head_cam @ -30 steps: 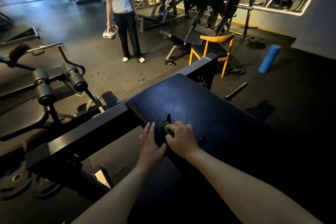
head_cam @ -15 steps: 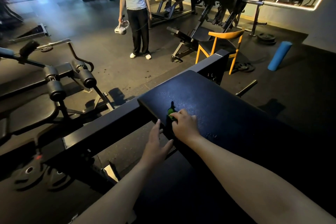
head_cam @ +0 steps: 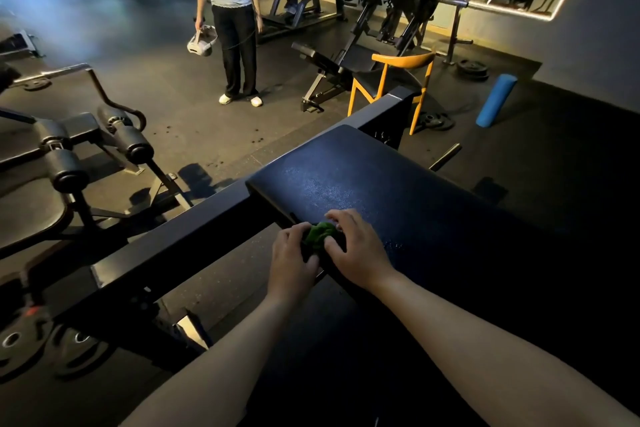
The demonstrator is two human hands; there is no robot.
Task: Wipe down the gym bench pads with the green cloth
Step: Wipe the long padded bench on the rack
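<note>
A dark blue bench pad [head_cam: 374,184] slopes away in front of me, its surface shiny with small droplets. The bunched green cloth [head_cam: 320,231] lies at the pad's left edge, between my two hands. My right hand [head_cam: 353,246] curls over the cloth from the right, fingers bent on it. My left hand [head_cam: 292,262] curls against the cloth from the left side at the pad's edge. Most of the cloth is hidden under the fingers.
A dark steel frame beam [head_cam: 180,243] runs left of the pad. Roller pads of another machine [head_cam: 135,146] stand at left. A person [head_cam: 232,10] holding a headset stands ahead. An orange chair [head_cam: 391,83], a blue foam roller [head_cam: 496,99] and weight plates [head_cam: 472,69] sit beyond.
My left hand, which lay flat and open beside the cloth, has closed in and curled against it. Both hands now hold the bunched cloth at the pad's left edge.
</note>
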